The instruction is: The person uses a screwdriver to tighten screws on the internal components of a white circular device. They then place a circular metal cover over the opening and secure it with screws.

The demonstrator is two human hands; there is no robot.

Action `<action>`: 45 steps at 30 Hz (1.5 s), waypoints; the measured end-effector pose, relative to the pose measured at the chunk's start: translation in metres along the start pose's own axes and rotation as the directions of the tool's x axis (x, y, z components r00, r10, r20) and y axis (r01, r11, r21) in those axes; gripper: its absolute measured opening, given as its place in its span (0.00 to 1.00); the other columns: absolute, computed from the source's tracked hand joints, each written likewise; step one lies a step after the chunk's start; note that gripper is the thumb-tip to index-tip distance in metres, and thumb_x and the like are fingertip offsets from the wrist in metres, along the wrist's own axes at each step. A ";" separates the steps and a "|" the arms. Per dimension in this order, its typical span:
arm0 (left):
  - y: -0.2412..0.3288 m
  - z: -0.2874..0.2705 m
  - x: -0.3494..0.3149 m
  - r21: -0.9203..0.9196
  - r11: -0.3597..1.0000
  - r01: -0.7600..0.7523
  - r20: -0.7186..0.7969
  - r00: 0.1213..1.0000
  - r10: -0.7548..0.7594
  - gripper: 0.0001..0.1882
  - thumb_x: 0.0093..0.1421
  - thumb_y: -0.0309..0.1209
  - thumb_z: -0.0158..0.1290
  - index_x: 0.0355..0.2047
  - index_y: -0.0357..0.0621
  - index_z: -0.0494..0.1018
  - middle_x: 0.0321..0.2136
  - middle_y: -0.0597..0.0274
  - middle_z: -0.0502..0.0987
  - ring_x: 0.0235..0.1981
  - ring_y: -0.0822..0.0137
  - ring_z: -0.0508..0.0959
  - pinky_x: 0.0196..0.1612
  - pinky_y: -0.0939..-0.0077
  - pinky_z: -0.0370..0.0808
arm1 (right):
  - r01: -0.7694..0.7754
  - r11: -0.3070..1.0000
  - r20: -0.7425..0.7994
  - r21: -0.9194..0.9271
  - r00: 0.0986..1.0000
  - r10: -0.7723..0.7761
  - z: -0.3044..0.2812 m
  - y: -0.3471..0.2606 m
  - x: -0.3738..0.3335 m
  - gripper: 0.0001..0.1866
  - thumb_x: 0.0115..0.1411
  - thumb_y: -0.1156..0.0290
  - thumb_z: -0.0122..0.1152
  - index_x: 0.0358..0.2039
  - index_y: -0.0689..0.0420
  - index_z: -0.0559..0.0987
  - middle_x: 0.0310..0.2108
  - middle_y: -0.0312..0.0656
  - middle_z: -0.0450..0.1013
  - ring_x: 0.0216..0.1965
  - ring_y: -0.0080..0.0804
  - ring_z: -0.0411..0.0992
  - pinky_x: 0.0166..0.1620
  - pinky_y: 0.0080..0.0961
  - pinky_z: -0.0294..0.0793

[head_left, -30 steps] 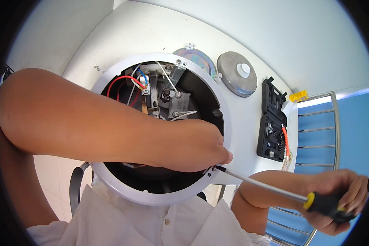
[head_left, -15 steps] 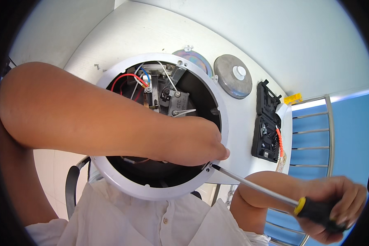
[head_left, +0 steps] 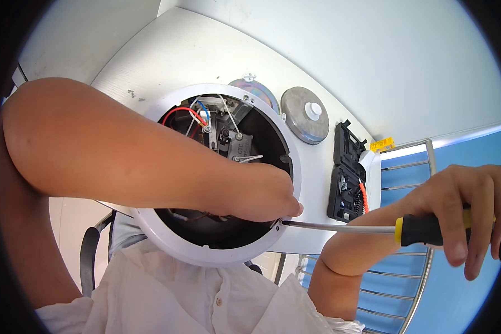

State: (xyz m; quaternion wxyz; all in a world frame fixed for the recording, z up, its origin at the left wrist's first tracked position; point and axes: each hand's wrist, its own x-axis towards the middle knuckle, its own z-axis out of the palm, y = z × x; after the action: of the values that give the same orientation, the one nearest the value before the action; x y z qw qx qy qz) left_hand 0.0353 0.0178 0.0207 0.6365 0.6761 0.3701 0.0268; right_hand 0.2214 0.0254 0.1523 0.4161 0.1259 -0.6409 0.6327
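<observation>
A round appliance housing [head_left: 210, 256] with a white rim leans against my body, its dark inside holding red, blue and white wires and a grey metal part [head_left: 240, 146]. My left hand [head_left: 273, 192] reaches across the opening to the right side of the rim. Its thumb rests at the rim and the other fingers are curled down out of sight inside. At the right, my right hand [head_left: 466, 209] holds the black and yellow handle of a screwdriver [head_left: 339, 227], some fingers loosely spread around it. The screwdriver tip meets a screw spot on the rim, just below my left hand.
On the white table [head_left: 206, 42] behind the housing lie a grey round lid [head_left: 301, 119] with a white knob and a shiny disc [head_left: 259, 92]. An open black tool case [head_left: 345, 183] sits to the right, near a metal railing [head_left: 423, 278]. Small screws [head_left: 132, 96] lie at left.
My right hand has risen with the screwdriver, whose shaft went from slanting to nearly level, and its fingers have loosened on the handle. My left hand stays at the rim.
</observation>
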 end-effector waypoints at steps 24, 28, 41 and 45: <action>-0.005 0.005 0.007 -0.034 0.999 0.031 -0.018 0.999 -0.031 0.20 0.61 0.44 0.50 0.24 0.37 0.73 0.21 0.62 0.69 0.24 0.70 0.66 0.30 0.73 0.63 | 0.040 0.781 -0.140 -0.623 0.977 -0.162 0.040 0.046 -0.006 0.17 0.60 0.59 0.53 0.42 0.58 0.67 0.37 0.43 0.63 0.25 0.24 0.65 0.27 0.17 0.63; -0.009 0.007 0.009 -0.043 0.999 0.004 -0.031 0.999 -0.005 0.20 0.62 0.43 0.49 0.24 0.37 0.72 0.20 0.63 0.68 0.23 0.71 0.65 0.29 0.74 0.62 | 0.186 0.914 -0.109 -0.360 0.965 -0.240 0.028 0.034 0.006 0.16 0.50 0.72 0.59 0.40 0.58 0.68 0.36 0.42 0.64 0.34 0.30 0.69 0.35 0.25 0.72; -0.008 0.006 0.007 -0.081 0.997 -0.004 -0.056 0.998 0.000 0.20 0.61 0.43 0.49 0.20 0.41 0.71 0.16 0.67 0.66 0.18 0.73 0.62 0.23 0.75 0.59 | 0.060 0.714 -0.085 -0.698 0.982 -0.167 0.042 0.054 0.017 0.24 0.65 0.59 0.40 0.55 0.63 0.63 0.37 0.49 0.67 0.25 0.27 0.63 0.25 0.21 0.64; -0.006 0.005 0.007 -0.039 0.999 -0.017 -0.053 0.999 0.015 0.20 0.61 0.43 0.50 0.20 0.40 0.72 0.17 0.65 0.67 0.20 0.72 0.63 0.24 0.74 0.60 | 0.090 0.726 -0.119 -0.681 0.966 -0.231 0.043 0.052 0.018 0.22 0.59 0.63 0.46 0.51 0.62 0.66 0.40 0.52 0.68 0.29 0.33 0.66 0.30 0.28 0.69</action>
State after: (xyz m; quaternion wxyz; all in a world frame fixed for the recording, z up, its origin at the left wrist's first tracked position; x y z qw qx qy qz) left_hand 0.0398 0.0161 0.0111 0.6397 0.6653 0.3806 0.0568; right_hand 0.1582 0.0011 0.1343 0.5473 -0.0397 -0.7680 0.3304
